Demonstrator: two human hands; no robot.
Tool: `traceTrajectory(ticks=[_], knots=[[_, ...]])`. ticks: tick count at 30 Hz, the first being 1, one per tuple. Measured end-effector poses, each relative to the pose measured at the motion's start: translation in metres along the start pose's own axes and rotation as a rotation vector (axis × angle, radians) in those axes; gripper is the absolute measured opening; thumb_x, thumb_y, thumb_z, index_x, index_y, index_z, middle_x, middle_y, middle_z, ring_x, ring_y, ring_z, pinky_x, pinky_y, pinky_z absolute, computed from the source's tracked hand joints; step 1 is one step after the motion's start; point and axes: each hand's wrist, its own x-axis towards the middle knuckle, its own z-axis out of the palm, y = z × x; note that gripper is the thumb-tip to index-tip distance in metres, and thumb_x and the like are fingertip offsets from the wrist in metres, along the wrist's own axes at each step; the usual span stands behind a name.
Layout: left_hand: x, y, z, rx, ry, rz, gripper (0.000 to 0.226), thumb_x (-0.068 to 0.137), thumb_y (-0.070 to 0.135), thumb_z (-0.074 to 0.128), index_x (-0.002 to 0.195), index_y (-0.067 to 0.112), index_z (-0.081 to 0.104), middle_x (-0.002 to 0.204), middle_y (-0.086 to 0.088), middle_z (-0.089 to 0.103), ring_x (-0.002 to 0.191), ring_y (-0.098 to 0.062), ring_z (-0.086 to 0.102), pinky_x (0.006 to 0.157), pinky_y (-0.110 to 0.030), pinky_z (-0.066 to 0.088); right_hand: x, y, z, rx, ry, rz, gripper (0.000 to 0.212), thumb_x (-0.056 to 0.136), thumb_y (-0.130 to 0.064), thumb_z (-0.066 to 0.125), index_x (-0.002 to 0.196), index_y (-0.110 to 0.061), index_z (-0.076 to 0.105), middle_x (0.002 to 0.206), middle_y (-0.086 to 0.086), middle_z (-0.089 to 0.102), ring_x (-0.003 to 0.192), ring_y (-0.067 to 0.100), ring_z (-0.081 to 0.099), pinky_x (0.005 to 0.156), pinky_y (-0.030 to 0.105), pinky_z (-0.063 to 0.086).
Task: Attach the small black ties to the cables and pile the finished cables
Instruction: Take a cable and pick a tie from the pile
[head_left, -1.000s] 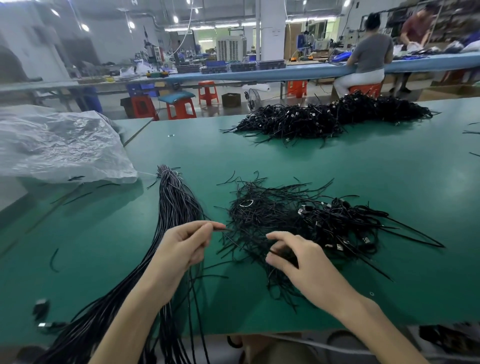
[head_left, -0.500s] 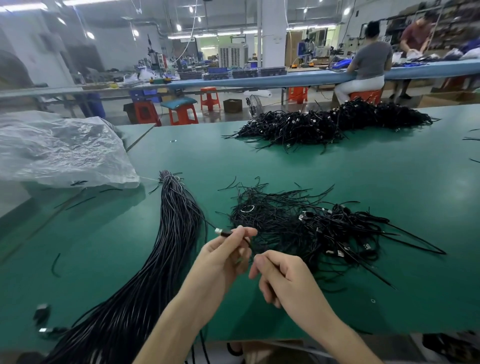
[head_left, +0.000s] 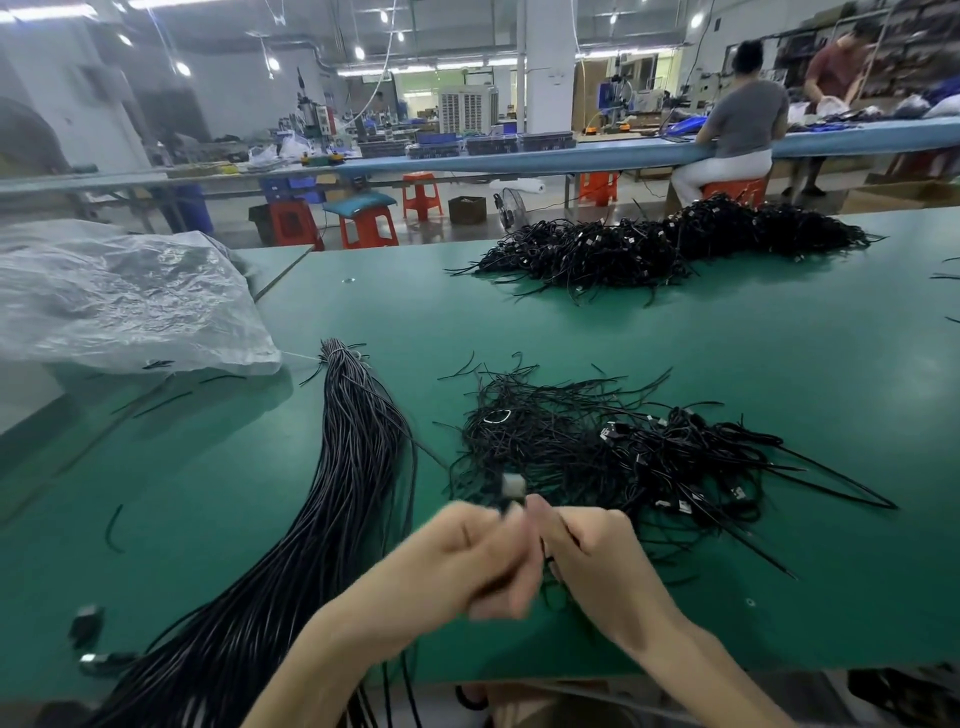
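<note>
1. Green-topped workbench (head_left: 675, 338) across most of the frame; behind it, along the top, a factory floor with a long blue bench, orange stools (head_left: 366, 226) and a seated person (head_left: 737, 135) facing away.
2. Left hand (head_left: 467, 561) at lower centre, blurred by motion, fingers curled round a single black cable (head_left: 513, 487) whose pale connector end sticks up just above the knuckles.
3. Right hand (head_left: 597, 556) pressed against the left, fingers curled inward, thumb tip close beside the connector; too blurred to tell what sits in its pinch.
4. Long bundle of cables (head_left: 353, 467) running from centre-left down to the lower left edge, bound at its upper end, passing under the left forearm.
5. Loose heap of ties (head_left: 545, 431) just above the hands at centre, thin black strands mixed on its right side with a few connector-ended leads.
6. Far pile (head_left: 649, 249) of black cables with connectors at upper right, well apart from the hands.
7. Crumpled clear plastic bag (head_left: 119, 301) at the left edge, near the bundle's tied end.
</note>
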Motion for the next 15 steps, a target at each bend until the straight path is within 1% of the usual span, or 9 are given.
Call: traceTrajectory(ticks=[2, 4, 5, 7, 10, 11, 13, 14, 15], knots=[[-0.001, -0.004, 0.006, 0.264, -0.073, -0.117, 0.049, 0.108, 0.049, 0.041, 0.069, 0.030, 0.064, 0.053, 0.011, 0.048, 0.048, -0.011, 0.038, 0.053, -0.023, 0.033, 0.008, -0.001, -0.005, -0.076, 0.033, -0.032, 0.068, 0.098, -0.065, 0.043, 0.053, -0.014, 0.039, 0.046, 0.000, 0.043, 0.045, 0.015, 0.038, 0.050, 0.038, 0.034], [-0.001, -0.012, 0.009, 0.373, -0.096, -0.196, 0.046, 0.105, 0.051, 0.045, 0.071, 0.028, 0.065, 0.057, 0.010, 0.051, 0.051, -0.010, 0.043, 0.054, -0.023, 0.035, 0.013, -0.005, -0.009, -0.112, 0.097, -0.069, 0.064, 0.102, -0.058, 0.045, 0.053, -0.017, 0.051, 0.049, 0.002, 0.055, 0.046, 0.017, 0.050, 0.055, 0.040, 0.045], [-0.001, -0.014, 0.011, 0.403, -0.090, -0.212, 0.045, 0.105, 0.051, 0.046, 0.073, 0.027, 0.066, 0.058, 0.010, 0.054, 0.053, -0.009, 0.047, 0.056, -0.021, 0.038, 0.014, -0.009, -0.010, -0.104, 0.129, -0.093, 0.062, 0.103, -0.056, 0.046, 0.053, -0.020, 0.055, 0.050, 0.001, 0.057, 0.046, 0.015, 0.052, 0.055, 0.036, 0.046], [0.002, -0.019, 0.012, 0.411, -0.035, -0.212, 0.041, 0.107, 0.045, 0.047, 0.080, 0.023, 0.070, 0.065, 0.011, 0.066, 0.058, -0.006, 0.058, 0.061, -0.018, 0.044, 0.015, -0.016, -0.009, -0.018, 0.189, -0.136, 0.059, 0.104, -0.051, 0.048, 0.054, -0.022, 0.060, 0.047, -0.003, 0.055, 0.043, 0.011, 0.049, 0.049, 0.026, 0.041], [0.008, -0.030, 0.013, 0.426, 0.186, -0.082, 0.035, 0.107, 0.035, 0.046, 0.098, 0.015, 0.074, 0.085, 0.007, 0.076, 0.077, -0.007, 0.067, 0.071, -0.025, 0.051, 0.014, -0.025, -0.004, 0.187, 0.270, -0.127, 0.047, 0.107, -0.040, 0.048, 0.066, -0.023, 0.065, 0.049, -0.011, 0.050, 0.046, 0.005, 0.045, 0.050, 0.019, 0.036], [0.009, -0.033, 0.016, 0.433, 0.257, -0.050, 0.036, 0.107, 0.037, 0.046, 0.103, 0.013, 0.074, 0.086, 0.002, 0.075, 0.078, -0.007, 0.065, 0.071, -0.029, 0.051, 0.013, -0.027, -0.002, 0.200, 0.292, -0.131, 0.041, 0.107, -0.037, 0.047, 0.073, -0.024, 0.066, 0.052, -0.014, 0.051, 0.049, 0.005, 0.046, 0.051, 0.019, 0.037], [0.011, -0.039, 0.020, 0.413, 0.326, -0.018, 0.046, 0.105, 0.048, 0.046, 0.102, 0.009, 0.070, 0.078, -0.010, 0.066, 0.068, -0.008, 0.051, 0.060, -0.036, 0.041, 0.011, -0.030, 0.002, 0.189, 0.328, -0.153, 0.030, 0.108, -0.034, 0.046, 0.086, -0.027, 0.066, 0.057, -0.016, 0.052, 0.052, 0.007, 0.045, 0.050, 0.028, 0.038], [0.011, -0.041, 0.021, 0.404, 0.341, -0.003, 0.050, 0.104, 0.052, 0.045, 0.098, 0.009, 0.069, 0.070, -0.007, 0.059, 0.062, -0.007, 0.043, 0.055, -0.031, 0.033, 0.009, -0.031, 0.003, 0.183, 0.344, -0.165, 0.027, 0.107, -0.034, 0.046, 0.091, -0.028, 0.066, 0.057, -0.014, 0.052, 0.051, 0.011, 0.044, 0.049, 0.034, 0.039], [0.010, -0.041, 0.022, 0.399, 0.356, 0.022, 0.047, 0.104, 0.053, 0.046, 0.094, 0.013, 0.068, 0.064, 0.005, 0.054, 0.057, -0.003, 0.040, 0.054, -0.023, 0.030, 0.008, -0.032, 0.003, 0.169, 0.359, -0.181, 0.025, 0.106, -0.035, 0.046, 0.093, -0.028, 0.066, 0.058, -0.014, 0.052, 0.050, 0.011, 0.045, 0.048, 0.036, 0.040]])
